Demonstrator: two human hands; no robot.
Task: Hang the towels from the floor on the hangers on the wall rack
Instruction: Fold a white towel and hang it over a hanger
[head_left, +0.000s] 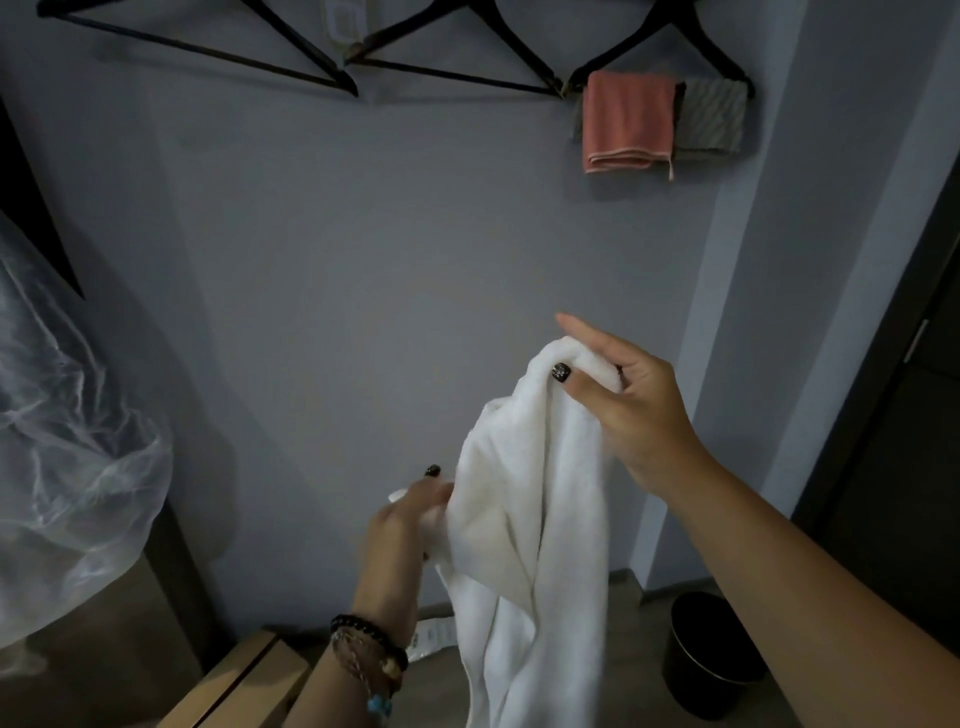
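Note:
A large white towel (535, 519) hangs in front of me, below the wall rack. My right hand (628, 405) pinches its top corner between thumb and fingers. Lower down, my left hand (400, 525) grips a fold at the towel's left edge. Three black hangers hang on the wall at the top: a bare left hanger (208, 47), a bare middle hanger (467, 57) and a right hanger (696, 36). A pink towel (626, 122) and a grey towel (709, 117) are draped over the right hanger's bar.
A clear plastic bag (67, 441) bulges in from the left. A wooden box (244, 680) sits at the bottom left, and a dark round bin (706, 654) stands on the floor at the right. A dark door (909, 415) lines the right edge.

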